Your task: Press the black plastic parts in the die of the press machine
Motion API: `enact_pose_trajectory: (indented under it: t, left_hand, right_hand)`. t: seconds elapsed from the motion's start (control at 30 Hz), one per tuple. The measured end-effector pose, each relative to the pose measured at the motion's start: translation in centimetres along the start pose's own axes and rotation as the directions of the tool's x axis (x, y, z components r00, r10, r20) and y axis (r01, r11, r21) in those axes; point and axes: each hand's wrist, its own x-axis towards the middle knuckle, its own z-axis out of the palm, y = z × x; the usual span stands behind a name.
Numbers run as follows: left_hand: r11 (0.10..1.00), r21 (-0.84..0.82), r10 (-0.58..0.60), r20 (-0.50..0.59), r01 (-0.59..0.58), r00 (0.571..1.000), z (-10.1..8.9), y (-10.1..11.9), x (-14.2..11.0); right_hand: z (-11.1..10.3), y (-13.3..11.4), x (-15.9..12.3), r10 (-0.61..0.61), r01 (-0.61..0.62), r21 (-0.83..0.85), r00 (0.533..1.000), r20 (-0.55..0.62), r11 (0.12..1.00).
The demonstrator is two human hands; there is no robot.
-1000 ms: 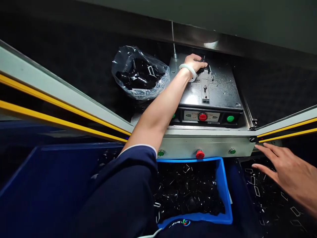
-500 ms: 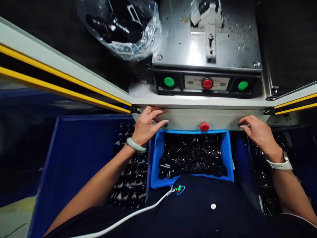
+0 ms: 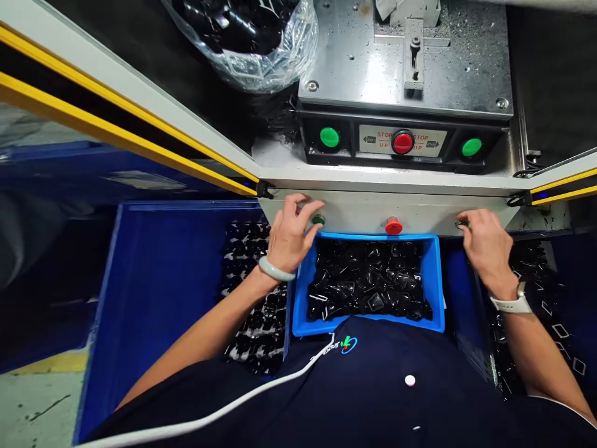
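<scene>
Down from the metal fixture [image 3: 414,56] the left hand [image 3: 288,235] has come since a second ago, and the right hand [image 3: 487,246] has moved in from the side to the pale front panel [image 3: 354,214].

Four green buttons on show, then: two on the black control box [image 3: 349,155], two lower on the panel, the left panel button [image 3: 318,220] and the right panel button [image 3: 462,223]. Two red ones as well, the box stop button [image 3: 403,142] and the panel stop button [image 3: 393,225]. One blue tub [image 3: 438,280] sits below the panel between the hands, heaped with glossy black parts [image 3: 373,274] too many to count; one clear plastic bag [image 3: 298,43] up by the steel plate [image 3: 349,81] holds more.

Left hand now: wrist low, fingers curled and parted from the thumb, holding nothing visible, the green button just beside the thumb tip. Over on the right, palm turned down, thumb and bent fingers come close together at their button; whether they grip it, I cannot tell. One pale bangle [image 3: 275,270] on the left wrist, one white-strapped watch [image 3: 513,305] on the right.

And the writing! The label plate [image 3: 368,146] reads STOP twice, UP twice, with START inside arrows at either end. Down on the dark shirt, there's a coloured logo [image 3: 347,344], its lettering too small to read.
</scene>
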Motion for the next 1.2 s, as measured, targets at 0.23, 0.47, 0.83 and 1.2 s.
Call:
enact_pose_trajectory:
  t: [0.23,0.47,0.83,1.2]
  left_hand:
    - [0.938,-0.111,0.287,0.782,-0.33,0.554,1.7,4.7,-5.7]
    - [0.903,-0.082,0.276,0.863,-0.421,0.423,5.1,1.2,-8.5]
    - [0.925,-0.164,0.316,0.834,-0.343,0.452,2.9,0.1,-8.0]
    - [0.728,-0.437,-0.162,0.64,0.529,0.751,0.6,5.6,-2.9]
  right_hand:
    - [4.5,-12.6,-4.7,-0.29,0.181,0.263,0.831,0.474,0.948]
    - [8.0,-17.6,-4.9,-0.295,0.14,0.305,0.779,0.553,0.942]
    - [7.5,-12.9,-5.0,-0.23,-0.193,0.776,0.887,0.399,0.601]
    - [7.0,-11.7,-4.7,-0.226,-0.243,0.907,0.916,0.331,0.344]
